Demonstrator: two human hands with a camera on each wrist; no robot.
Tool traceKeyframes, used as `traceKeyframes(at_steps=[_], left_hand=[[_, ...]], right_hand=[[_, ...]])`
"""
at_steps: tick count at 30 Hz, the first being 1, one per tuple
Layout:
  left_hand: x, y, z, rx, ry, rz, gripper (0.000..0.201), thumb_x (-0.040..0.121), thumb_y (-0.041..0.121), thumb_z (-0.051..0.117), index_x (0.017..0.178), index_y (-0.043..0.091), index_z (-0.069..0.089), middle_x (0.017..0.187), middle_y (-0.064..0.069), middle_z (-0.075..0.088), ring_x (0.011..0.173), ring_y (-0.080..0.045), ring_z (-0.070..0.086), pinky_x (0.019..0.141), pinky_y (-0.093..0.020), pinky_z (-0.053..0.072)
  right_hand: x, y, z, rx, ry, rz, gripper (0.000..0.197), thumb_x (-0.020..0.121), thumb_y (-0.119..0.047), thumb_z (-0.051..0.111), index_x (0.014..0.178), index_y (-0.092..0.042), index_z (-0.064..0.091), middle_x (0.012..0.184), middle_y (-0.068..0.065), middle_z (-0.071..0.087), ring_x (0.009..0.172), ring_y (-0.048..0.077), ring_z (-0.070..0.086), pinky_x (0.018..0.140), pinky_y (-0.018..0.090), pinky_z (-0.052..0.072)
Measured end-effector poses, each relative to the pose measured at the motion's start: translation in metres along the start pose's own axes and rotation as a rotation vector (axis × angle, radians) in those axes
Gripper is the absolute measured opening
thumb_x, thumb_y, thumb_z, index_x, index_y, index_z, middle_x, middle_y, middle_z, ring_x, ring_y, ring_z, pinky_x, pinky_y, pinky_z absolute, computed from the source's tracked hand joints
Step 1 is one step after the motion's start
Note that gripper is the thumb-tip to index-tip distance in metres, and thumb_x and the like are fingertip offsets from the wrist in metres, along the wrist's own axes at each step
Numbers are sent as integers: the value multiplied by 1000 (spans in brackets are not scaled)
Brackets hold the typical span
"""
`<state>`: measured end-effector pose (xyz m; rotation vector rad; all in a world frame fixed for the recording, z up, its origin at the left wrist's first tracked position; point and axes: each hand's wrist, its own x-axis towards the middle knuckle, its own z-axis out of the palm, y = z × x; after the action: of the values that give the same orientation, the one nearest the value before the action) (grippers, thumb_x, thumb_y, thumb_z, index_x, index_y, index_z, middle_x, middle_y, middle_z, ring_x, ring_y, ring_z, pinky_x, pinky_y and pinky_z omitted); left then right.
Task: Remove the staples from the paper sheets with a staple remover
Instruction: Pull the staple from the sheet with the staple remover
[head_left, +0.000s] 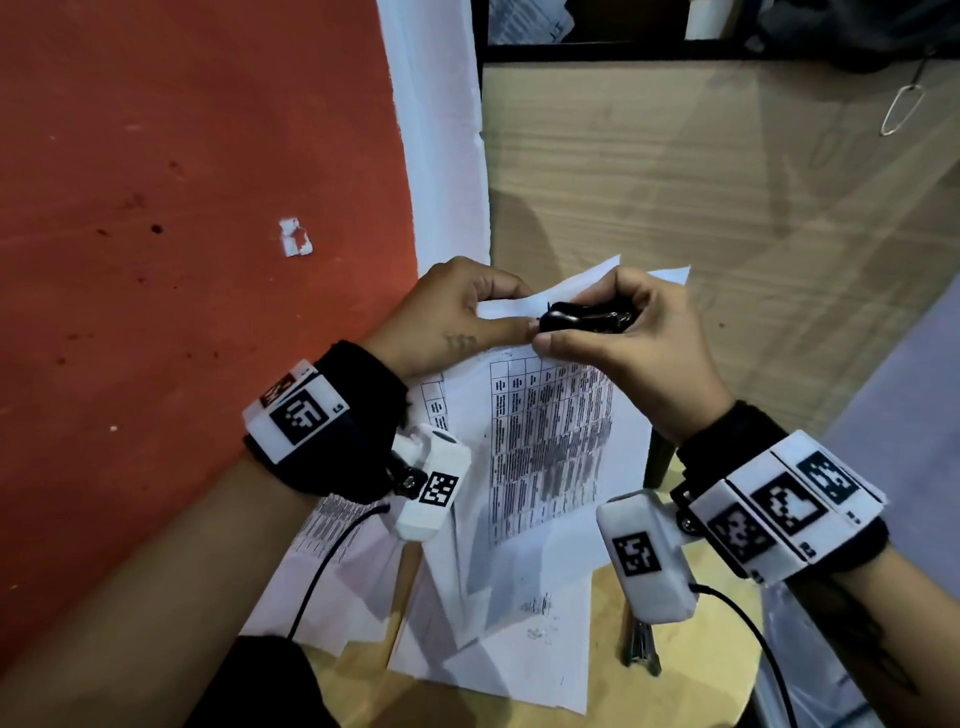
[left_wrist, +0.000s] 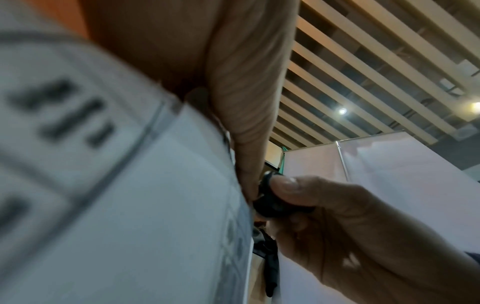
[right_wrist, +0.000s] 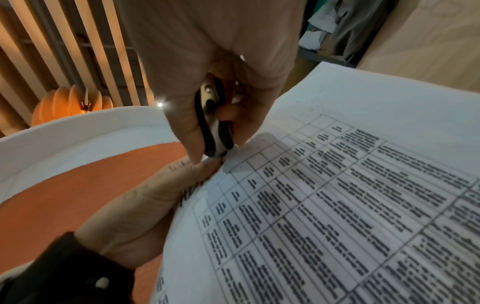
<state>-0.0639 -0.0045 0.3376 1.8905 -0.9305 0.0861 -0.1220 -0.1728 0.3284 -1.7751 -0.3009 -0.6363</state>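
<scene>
A red-orange wall (head_left: 182, 182) fills the left of the head view, with a pale wood-grain panel (head_left: 727, 208) behind the work and a small tan table (head_left: 727, 623) below. Across that table lie loose printed paper sheets (head_left: 363, 597), fanned and overlapping, which I judge to be pages already freed, though no pulled staples can be made out. Above them a stapled set of sheets (head_left: 550, 441), printed with a table of text, is lifted clear of the table top. The left hand (head_left: 447, 317) pinches its upper left corner between thumb and curled fingers. The right hand (head_left: 634, 338) is curled round a black staple remover (head_left: 582, 318), thumb below and fingers above, squeezing it with its tip at that same corner, touching the left thumb. The right wrist view shows the tool's metal tip meeting the paper just beside the left thumbnail; the staple itself is too small to see. By my reading, the work stands mid-way: one staple is under the claws at this corner, and whether more stapled sets wait cannot be told. A dark green tool (head_left: 641, 649) lies on the table under the right wrist.
</scene>
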Motion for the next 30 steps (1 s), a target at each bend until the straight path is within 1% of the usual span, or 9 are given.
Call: traceKeyframes(at_steps=[3, 8, 12, 14, 17, 20, 24, 26, 30], left_hand=[[2, 0, 2, 34, 8, 7, 33, 70, 46, 67, 85, 17, 71, 77, -10, 69, 72, -7, 55, 71, -34, 40], [2, -3, 2, 50, 11, -7, 26, 74, 40, 68, 87, 18, 72, 85, -12, 72, 80, -11, 58, 80, -43, 48], [2, -6, -1, 39, 34, -26, 37, 70, 41, 73, 85, 7, 71, 86, -18, 71, 78, -16, 59, 81, -46, 49], [3, -11, -2, 74, 50, -53, 36, 67, 42, 72, 82, 10, 70, 80, -12, 72, 74, -13, 59, 78, -44, 50], [1, -19, -7, 178, 123, -91, 31, 62, 48, 63, 81, 25, 68, 74, 4, 72, 71, -13, 66, 80, -40, 52], [-2, -26, -13, 272, 143, -88, 39, 62, 48, 58, 81, 17, 71, 80, -6, 73, 80, -27, 69, 79, -46, 53], [-1, -37, -15, 297, 123, -91, 40, 64, 48, 58, 80, 14, 72, 82, -4, 74, 82, -27, 69, 80, -47, 52], [1, -43, -15, 285, 90, -106, 44, 65, 50, 58, 83, 13, 72, 85, -6, 74, 87, -29, 69, 82, -48, 52], [1, -55, -15, 229, 54, -142, 46, 67, 52, 62, 77, 9, 70, 79, -11, 72, 72, -20, 65, 75, -38, 50]], right_hand=[[0, -2, 2, -84, 28, -69, 32, 56, -7, 85, 65, -18, 57, 68, 0, 64, 64, 12, 61, 64, 31, 53], [-4, -5, 6, -499, 46, -479, 16, 62, -4, 69, 73, -4, 57, 72, 0, 50, 66, 14, 46, 57, 26, 36], [-4, 1, 4, -587, 36, -532, 12, 66, -5, 66, 73, -4, 56, 73, -1, 45, 65, 17, 44, 55, 31, 37], [-6, 13, 3, -656, 27, -513, 12, 67, -7, 64, 73, -5, 54, 73, 5, 49, 64, 21, 45, 53, 36, 38], [-15, 44, -4, -710, 17, -370, 18, 64, -6, 71, 74, -8, 56, 74, 6, 54, 67, 23, 50, 58, 35, 37], [-27, 81, -17, -694, -10, -137, 23, 59, -3, 79, 76, -4, 62, 77, 10, 61, 73, 28, 57, 63, 28, 33], [-37, 130, -24, -697, -60, 143, 27, 59, -6, 81, 78, -6, 63, 83, 11, 64, 80, 28, 59, 68, 32, 41], [-40, 144, -24, -683, -92, 282, 28, 61, -4, 82, 82, -7, 63, 84, 7, 66, 77, 20, 61, 65, 26, 41], [-42, 147, -23, -94, -65, 497, 30, 66, 9, 76, 79, -13, 60, 67, -7, 64, 61, 2, 57, 51, 7, 42]])
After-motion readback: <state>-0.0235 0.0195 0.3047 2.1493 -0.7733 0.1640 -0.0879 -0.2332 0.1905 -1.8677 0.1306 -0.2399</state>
